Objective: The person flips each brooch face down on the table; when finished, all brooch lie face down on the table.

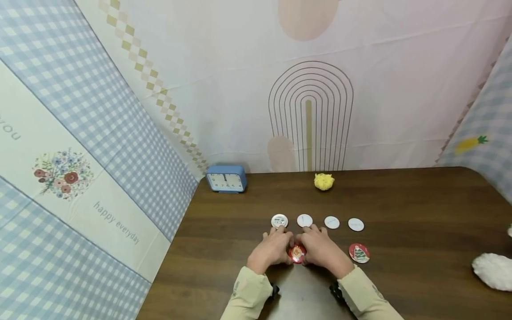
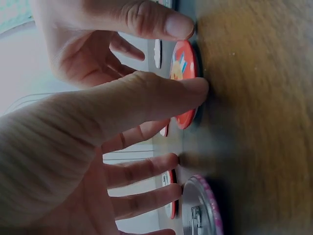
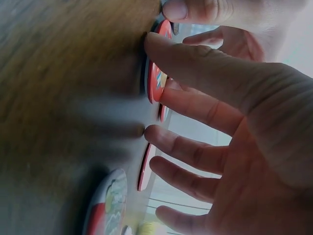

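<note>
A round red pin badge with a colored picture lies face up on the table between both hands. My left hand pinches its left edge with thumb and index finger, the other fingers spread forward. From the opposite side my right hand pinches the right edge; its remaining fingers are spread too. In the left wrist view the badge stays low at the tabletop, with both thumbs at its near rim. A badge showing its silver pin back lies near the left fingertips.
Ahead of the hands runs a row of face-down badges, including a silver-backed one and a white one. A Christmas-tree badge lies right of the right hand. Farther back are a blue clock and a yellow fuzzy object. White fluff sits far right.
</note>
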{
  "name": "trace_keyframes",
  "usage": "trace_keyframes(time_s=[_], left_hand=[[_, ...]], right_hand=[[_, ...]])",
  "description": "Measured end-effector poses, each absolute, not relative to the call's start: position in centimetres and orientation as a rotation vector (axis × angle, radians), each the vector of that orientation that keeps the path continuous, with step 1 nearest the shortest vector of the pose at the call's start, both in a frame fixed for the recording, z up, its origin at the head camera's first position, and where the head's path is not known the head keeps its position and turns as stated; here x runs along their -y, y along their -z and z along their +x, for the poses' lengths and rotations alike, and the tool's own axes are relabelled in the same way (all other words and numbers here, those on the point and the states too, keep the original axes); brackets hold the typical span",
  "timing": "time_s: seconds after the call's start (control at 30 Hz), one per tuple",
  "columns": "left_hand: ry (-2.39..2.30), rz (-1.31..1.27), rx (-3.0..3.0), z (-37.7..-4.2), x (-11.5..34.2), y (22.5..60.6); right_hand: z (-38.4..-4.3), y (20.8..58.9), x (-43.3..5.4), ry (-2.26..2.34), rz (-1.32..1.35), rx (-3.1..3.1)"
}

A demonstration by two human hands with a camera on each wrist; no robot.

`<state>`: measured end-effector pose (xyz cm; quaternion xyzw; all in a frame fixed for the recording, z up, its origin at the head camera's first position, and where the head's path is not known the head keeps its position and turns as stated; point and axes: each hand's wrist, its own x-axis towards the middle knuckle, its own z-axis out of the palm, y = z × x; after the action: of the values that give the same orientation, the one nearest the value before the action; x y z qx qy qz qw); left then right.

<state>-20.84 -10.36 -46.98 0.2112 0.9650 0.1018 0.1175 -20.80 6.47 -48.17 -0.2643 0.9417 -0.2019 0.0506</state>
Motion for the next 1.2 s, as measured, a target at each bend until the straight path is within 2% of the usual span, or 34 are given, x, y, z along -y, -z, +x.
trace_keyframes(time_s=[0.53, 1.2], left_hand=[[-0.179, 0.886, -2.913, -20.9, 10.1, 46.9], [-0.289, 0.991, -2.825, -21.1, 10.9, 46.0]], right_hand=[[-20.4, 47.4, -7.2, 0.587, -0.897, -2.819], [-20.4, 45.9, -7.9, 0.630, -0.956, -2.732]])
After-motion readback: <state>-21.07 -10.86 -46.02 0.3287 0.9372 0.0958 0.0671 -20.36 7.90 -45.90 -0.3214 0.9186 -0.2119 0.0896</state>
